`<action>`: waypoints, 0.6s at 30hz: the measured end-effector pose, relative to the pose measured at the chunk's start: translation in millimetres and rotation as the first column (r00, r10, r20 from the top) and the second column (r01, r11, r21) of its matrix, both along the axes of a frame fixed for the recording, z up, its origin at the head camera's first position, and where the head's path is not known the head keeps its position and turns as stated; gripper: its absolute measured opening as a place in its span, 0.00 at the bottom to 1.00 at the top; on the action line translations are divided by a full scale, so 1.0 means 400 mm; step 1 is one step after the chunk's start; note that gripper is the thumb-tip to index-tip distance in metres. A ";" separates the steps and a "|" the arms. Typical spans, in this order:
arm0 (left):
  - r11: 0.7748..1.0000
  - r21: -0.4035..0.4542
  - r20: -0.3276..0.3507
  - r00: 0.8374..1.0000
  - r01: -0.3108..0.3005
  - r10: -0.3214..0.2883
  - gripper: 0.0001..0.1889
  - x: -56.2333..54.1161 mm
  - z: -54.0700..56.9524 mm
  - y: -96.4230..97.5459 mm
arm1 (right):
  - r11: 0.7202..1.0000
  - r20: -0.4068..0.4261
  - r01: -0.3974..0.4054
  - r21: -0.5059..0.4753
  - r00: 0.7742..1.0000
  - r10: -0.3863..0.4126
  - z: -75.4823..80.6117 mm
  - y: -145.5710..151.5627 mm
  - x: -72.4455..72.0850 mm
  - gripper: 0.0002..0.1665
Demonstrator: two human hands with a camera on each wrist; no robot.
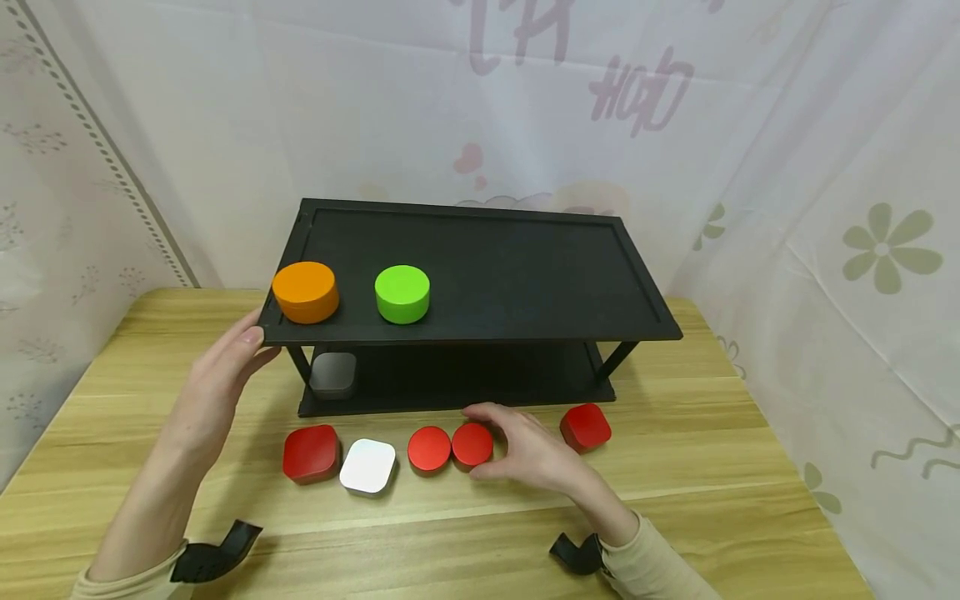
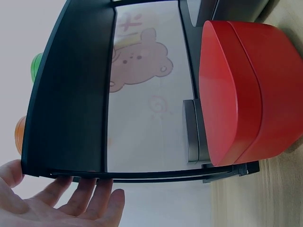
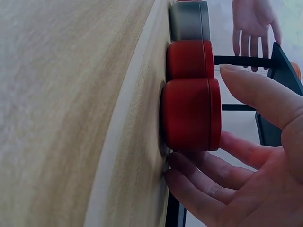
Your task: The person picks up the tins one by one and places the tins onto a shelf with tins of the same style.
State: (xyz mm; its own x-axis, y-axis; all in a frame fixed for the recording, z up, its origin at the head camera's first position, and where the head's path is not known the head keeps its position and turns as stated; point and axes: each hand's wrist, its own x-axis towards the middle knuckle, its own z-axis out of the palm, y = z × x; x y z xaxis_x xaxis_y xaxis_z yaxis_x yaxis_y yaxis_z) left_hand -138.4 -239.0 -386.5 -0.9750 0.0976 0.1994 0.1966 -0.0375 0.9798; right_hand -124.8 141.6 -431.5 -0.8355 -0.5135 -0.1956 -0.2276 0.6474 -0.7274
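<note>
My left hand (image 1: pixel 213 379) holds the left front corner of a black two-tier shelf (image 1: pixel 487 267), thumb at the edge and fingers along its side. My right hand (image 1: pixel 532 450) is around a round red tin (image 1: pixel 472 445), thumb on the near side and fingers on the far side. In the right wrist view the thumb stands apart from the round tin (image 3: pixel 189 115), which sits on the table. A second round red tin (image 1: pixel 429 450) stands just left of it. Further left are a white rounded-square box (image 1: pixel 368 467) and a red rounded-square box (image 1: pixel 312 454).
On the shelf top stand an orange round tin (image 1: pixel 306 292) and a green round tin (image 1: pixel 402 294). A dark grey rounded-square box (image 1: pixel 333 375) is on the lower tier at left. Another red box (image 1: pixel 586 427) lies right of my right hand. A printed cloth (image 1: pixel 525 125) hangs behind the table.
</note>
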 end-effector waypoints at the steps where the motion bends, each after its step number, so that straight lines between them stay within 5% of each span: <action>1: 1.000 0.002 0.002 1.000 -0.001 0.001 0.24 0.000 0.000 0.000 | 1.000 0.002 0.000 0.000 1.000 0.000 -0.001 0.000 -0.001 0.44; 18: 1.000 0.028 -0.015 1.000 -0.003 0.004 0.23 -0.001 0.003 0.004 | 1.000 0.002 -0.019 0.024 1.000 0.019 -0.002 0.002 -0.005 0.39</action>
